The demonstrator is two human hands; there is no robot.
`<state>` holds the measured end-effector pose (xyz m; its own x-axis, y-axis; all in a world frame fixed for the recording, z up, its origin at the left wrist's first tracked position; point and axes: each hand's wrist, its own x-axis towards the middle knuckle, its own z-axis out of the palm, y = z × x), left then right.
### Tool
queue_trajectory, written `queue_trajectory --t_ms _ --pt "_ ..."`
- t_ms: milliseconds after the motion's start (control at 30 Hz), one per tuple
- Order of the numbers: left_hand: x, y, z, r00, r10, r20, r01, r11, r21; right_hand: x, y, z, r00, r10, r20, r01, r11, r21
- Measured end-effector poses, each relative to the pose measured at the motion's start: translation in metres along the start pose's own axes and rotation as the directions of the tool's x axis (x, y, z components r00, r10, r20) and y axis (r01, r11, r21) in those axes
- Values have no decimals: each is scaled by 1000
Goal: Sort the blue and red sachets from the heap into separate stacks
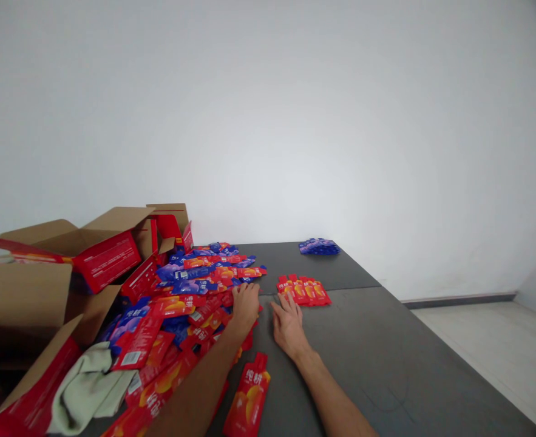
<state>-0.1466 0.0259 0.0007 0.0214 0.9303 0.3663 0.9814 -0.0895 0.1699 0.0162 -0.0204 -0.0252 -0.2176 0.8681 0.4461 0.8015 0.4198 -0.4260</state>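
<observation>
My left hand [246, 303] rests over the right edge of a heap of red and blue spouted pouches [204, 315]. Its fingers are bent a little and apart, with nothing visibly lifted in them. On the dark tabletop, my right hand [288, 321] lies with fingers spread. Its fingertips are close to a neat overlapping row of red pouches [305, 291]; whether they touch it I cannot tell. One single red pouch [248, 397] with orange fruit on it lies between my forearms at the near edge.
Open cardboard boxes [108, 255] with red outsides crowd the left side. A pale green cloth [90, 388] lies by the heap. At the table's far end sits a stack of blue pouches [319, 246]. The dark table [377, 364] has a seam across it; a white wall [295, 121] stands behind.
</observation>
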Motion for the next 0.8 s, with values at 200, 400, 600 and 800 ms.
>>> queue_trajectory --t_ms 200,400,600,800 --pt "-3 -6 -29 944 -195 -266 91 929 -357 5 -1 4 988 -19 -155 51 978 200" --pt "-18 3 -37 929 -339 -147 83 579 -811 2 -19 1 990 83 -114 -10 850 527" --pt "-23 16 -31 903 -430 -25 163 395 -904 -2 -27 1 993 94 69 -116 758 642" --pt "-17 11 -35 900 -433 59 214 320 -923 -1 -30 -4 985 130 110 -170 719 674"
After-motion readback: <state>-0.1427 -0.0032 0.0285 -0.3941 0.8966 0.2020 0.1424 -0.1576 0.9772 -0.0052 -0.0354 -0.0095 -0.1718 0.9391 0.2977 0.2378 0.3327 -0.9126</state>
